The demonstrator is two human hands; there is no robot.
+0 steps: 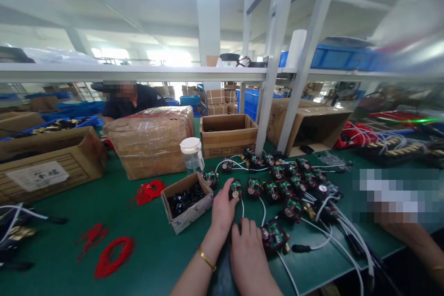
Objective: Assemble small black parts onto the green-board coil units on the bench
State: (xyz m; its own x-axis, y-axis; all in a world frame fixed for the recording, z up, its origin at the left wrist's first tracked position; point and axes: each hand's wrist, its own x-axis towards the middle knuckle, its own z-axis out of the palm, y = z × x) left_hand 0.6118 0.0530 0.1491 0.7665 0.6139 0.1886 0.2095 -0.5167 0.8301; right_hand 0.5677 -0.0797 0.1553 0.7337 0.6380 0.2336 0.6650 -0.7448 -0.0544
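My left hand (pixel 222 209), with a gold bangle at the wrist, is closed around the side of a small black unit with a green circuit board (pixel 236 187) and a round metal disc. A white cable (pixel 243 208) runs from this unit down towards my right hand (pixel 248 246). The right hand's fingers are curled over, and what lies under them is hidden. Just beside its knuckles on the right sits a larger circuit-board unit (pixel 275 237). Left of my left hand stands a small open carton (pixel 191 216) of black parts.
Several similar board units (pixel 285 188) and white cables spread to the right. Red wire bundles (pixel 114 255) lie left. A lidded plastic jug (pixel 192 156) and cardboard boxes (pixel 152 143) stand behind, below a shelf (pixel 138 73). Another person's arm (pixel 411 231) reaches in at right; one person sits opposite.
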